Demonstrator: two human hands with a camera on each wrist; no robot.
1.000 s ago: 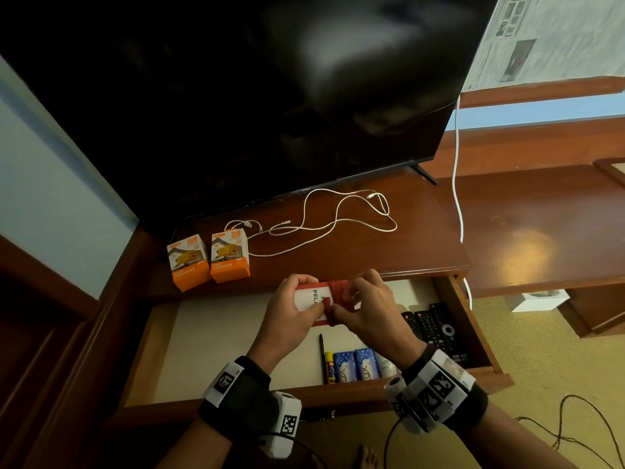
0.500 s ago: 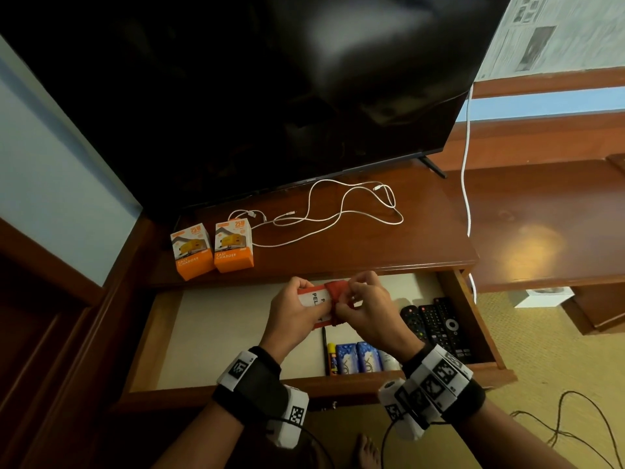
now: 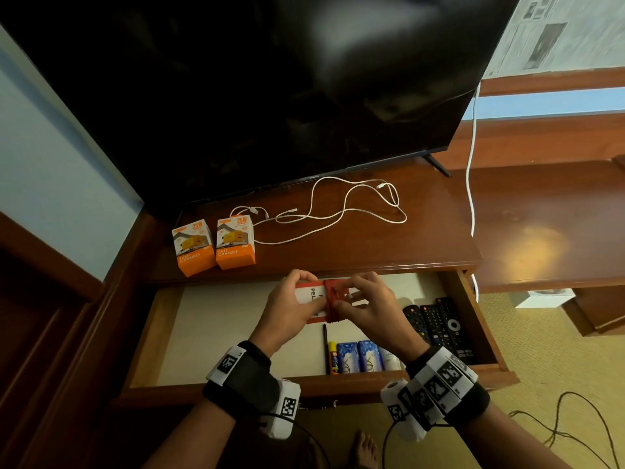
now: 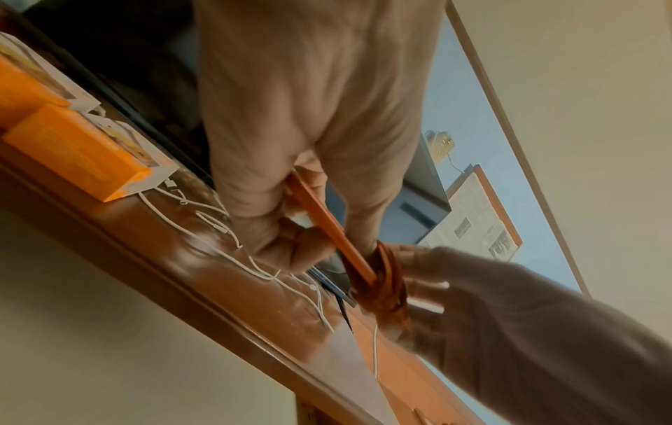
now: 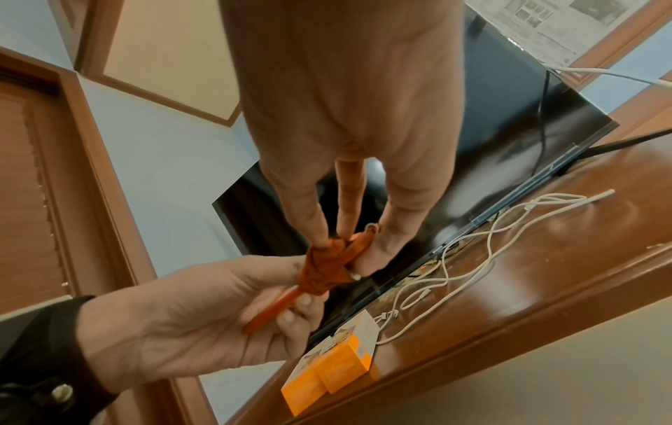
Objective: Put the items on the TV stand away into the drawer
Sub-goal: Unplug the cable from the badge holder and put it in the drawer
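Over the open drawer (image 3: 148, 336) both hands hold a flat red and white card (image 3: 309, 294) with a red strap (image 3: 334, 301) wound round its middle. My left hand (image 3: 291, 309) grips the card's left end, thumb on top; its thin edge (image 4: 327, 221) shows between thumb and fingers. My right hand (image 3: 367, 304) pinches the bunched strap (image 5: 323, 273) with its fingertips (image 5: 320, 235). On the TV stand (image 3: 422, 245) behind stand two orange charger boxes (image 3: 192, 247) (image 3: 235, 242), with loose white cables (image 3: 341, 211) to their right.
The drawer holds black remotes (image 3: 439, 323) at the right, and a pen (image 3: 325, 346) and blue packs (image 3: 358, 355) at the front. Its left half shows bare liner. The big TV (image 3: 270, 79) overhangs the stand. A white cord (image 3: 470, 164) hangs at the right.
Both hands have stayed above the drawer with the card. The right fingers have shifted their hold on the red strap. The boxes and cables have not moved.
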